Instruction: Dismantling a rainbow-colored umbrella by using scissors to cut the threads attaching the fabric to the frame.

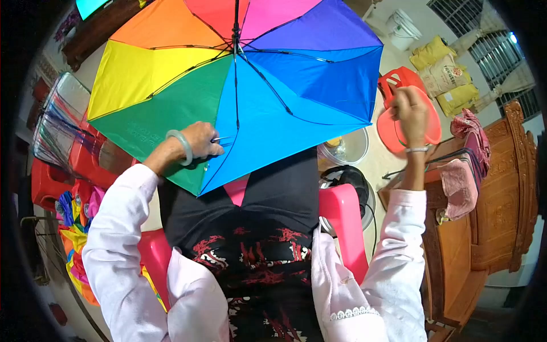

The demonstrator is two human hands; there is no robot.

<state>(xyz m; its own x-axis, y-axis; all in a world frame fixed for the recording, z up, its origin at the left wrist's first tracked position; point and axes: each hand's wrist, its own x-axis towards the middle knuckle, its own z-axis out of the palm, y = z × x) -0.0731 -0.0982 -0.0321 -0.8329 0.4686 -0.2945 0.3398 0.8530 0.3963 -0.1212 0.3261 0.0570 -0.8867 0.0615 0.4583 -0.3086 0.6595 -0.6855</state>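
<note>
A rainbow-panelled umbrella point(273, 117) lies spread over my lap, its inside with the black ribs and shaft facing up. My left hand point(199, 139) is closed at the seam between the green and light blue panels, gripping the cloth. A small tool with thin metal points point(222, 139), perhaps thread snips, sticks out from between its fingers. Off to the right, my right hand point(411, 117) is raised clear of the canopy. Its fingers are curled together in a pinch, slightly blurred, and whatever they hold is too small to make out.
Below my right hand stands a red plastic chair point(433, 117). A clear round tub point(348, 147) sits beside the canopy's edge. Folded colourful umbrellas point(80, 239) pile up at left, near a clear bag of rods point(60, 122). A carved wooden bench point(484, 228) lines the right.
</note>
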